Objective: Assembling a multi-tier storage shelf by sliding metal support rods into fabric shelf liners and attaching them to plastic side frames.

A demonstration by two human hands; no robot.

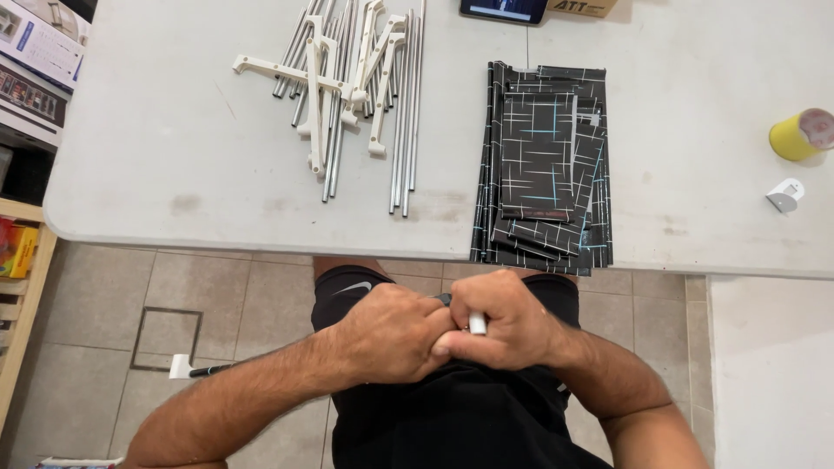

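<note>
Fingers of my right hand (pixel 512 326) are curled tight around a small white cylindrical piece (pixel 478 323), whose end pokes out between them; my left hand (pixel 395 330) is clenched in a fist and pressed against the right, knuckle to knuckle, and I cannot tell what, if anything, it holds. Both hands sit low against my black clothing, just below the near edge of the pale grey tabletop (pixel 174 148). On the table, close to that edge, lies a stack of folded black fabric panels with thin white and blue lines (pixel 543 165). To its left is a heap of thin silver metal rods (pixel 404 104) with cream plastic bracket frames (pixel 326 87) lying across them. Far right stands a yellow cylindrical roll (pixel 799 135), with a small white clip (pixel 784 195) near it
</note>
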